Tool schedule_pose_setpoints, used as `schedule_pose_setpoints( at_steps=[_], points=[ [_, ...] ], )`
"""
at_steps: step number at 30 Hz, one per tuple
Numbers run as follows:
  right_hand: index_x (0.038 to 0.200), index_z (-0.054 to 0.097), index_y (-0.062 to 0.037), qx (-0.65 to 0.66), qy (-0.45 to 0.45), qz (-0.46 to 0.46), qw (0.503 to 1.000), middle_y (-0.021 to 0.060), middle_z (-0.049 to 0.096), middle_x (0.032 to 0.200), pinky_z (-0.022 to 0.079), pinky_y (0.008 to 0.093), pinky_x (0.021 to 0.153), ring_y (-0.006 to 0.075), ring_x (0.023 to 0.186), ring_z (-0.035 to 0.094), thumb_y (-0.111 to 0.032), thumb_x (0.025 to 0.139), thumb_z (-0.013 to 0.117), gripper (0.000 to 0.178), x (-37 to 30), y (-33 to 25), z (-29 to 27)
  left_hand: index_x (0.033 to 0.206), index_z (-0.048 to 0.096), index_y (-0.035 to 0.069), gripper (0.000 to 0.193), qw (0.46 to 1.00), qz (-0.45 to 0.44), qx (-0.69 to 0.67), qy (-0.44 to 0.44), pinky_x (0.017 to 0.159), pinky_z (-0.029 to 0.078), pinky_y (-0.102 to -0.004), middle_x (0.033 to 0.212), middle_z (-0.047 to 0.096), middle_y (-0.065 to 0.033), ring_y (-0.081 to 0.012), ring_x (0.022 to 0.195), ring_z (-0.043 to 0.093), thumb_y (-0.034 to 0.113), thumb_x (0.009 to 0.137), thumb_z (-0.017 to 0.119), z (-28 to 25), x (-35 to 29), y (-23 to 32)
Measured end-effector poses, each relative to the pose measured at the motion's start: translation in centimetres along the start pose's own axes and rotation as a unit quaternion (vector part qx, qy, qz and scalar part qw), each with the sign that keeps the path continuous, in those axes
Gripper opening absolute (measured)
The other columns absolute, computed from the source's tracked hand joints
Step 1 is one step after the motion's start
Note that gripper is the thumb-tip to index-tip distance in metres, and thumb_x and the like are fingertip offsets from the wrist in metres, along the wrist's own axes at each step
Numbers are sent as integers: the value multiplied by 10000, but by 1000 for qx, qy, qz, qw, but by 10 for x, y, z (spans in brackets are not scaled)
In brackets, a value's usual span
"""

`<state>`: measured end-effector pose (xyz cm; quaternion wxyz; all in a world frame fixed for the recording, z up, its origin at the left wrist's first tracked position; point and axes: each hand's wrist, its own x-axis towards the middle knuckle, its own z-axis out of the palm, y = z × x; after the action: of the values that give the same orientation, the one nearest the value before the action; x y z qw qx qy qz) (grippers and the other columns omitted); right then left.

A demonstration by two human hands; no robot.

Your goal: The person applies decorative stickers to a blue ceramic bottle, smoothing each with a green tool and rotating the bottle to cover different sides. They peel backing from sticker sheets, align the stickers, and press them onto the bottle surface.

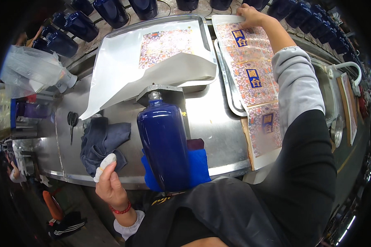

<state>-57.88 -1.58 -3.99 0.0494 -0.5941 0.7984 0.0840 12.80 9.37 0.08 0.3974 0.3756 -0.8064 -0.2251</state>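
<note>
A white wad, a sponge or folded cloth, is pinched in the fingers of my left hand, low at the left of the bottle. My right arm stretches to the far right, where my right hand grips the top edge of a patterned decal sheet with blue label panels. A glossy dark blue bottle lies tilted in front of me, its neck toward a metal stand and its base by my apron. Beneath it is a bright blue cloth.
Beyond the bottle, a metal tray holds a white sheet over another patterned decal. A dark rag and black scissors lie left on the steel table. Several blue bottles line the back; a plastic bag hangs left.
</note>
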Motion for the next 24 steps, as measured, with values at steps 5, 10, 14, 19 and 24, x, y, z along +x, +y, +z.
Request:
schedule_pose_setpoints(
  at_steps=[5, 10, 14, 19, 24],
  points=[
    [1039, 744, -98, 4, 56, 7, 998, 169, 605, 1278, 530, 424, 900, 300, 1193, 582, -352, 837, 816, 333, -8, -14, 1, 1130, 721, -58, 227, 1000, 17, -8, -24, 927, 540, -361, 1082, 756, -201, -306, 1021, 731, 28, 980, 574, 17, 11, -10],
    [978, 736, -136, 30, 250, -44, 967, 108, 615, 1193, 522, 480, 914, 361, 1094, 613, -335, 874, 745, 225, -50, -49, -4, 1127, 727, -52, 215, 999, 33, -18, -38, 923, 540, -358, 1073, 756, -192, -307, 1012, 732, -11, 969, 586, 26, 14, -13],
    [996, 745, -150, 32, 240, 92, 966, 98, 618, 1229, 524, 486, 932, 368, 1102, 627, -296, 924, 677, 176, -75, -66, -19, 1127, 731, -42, 207, 998, 39, -18, -47, 905, 542, -352, 1067, 758, -186, -306, 996, 734, -16, 969, 600, 28, 13, -13],
    [936, 704, -62, -42, 313, -60, 947, 184, 606, 1214, 521, 503, 913, 404, 1107, 611, -216, 868, 642, 180, -71, -61, -33, 1117, 735, -36, 193, 997, 56, -24, -50, 834, 547, -335, 1013, 763, -182, -285, 914, 743, -9, 969, 614, 34, 12, -12],
    [884, 702, -75, -64, 429, -70, 898, 160, 627, 1168, 477, 568, 900, 394, 1161, 573, -202, 876, 619, 151, -65, -65, -48, 1113, 738, -30, 188, 996, 66, -16, -54, 717, 536, -315, 930, 755, -167, -241, 768, 722, -2, 973, 616, 35, 11, -11]
  ],
)
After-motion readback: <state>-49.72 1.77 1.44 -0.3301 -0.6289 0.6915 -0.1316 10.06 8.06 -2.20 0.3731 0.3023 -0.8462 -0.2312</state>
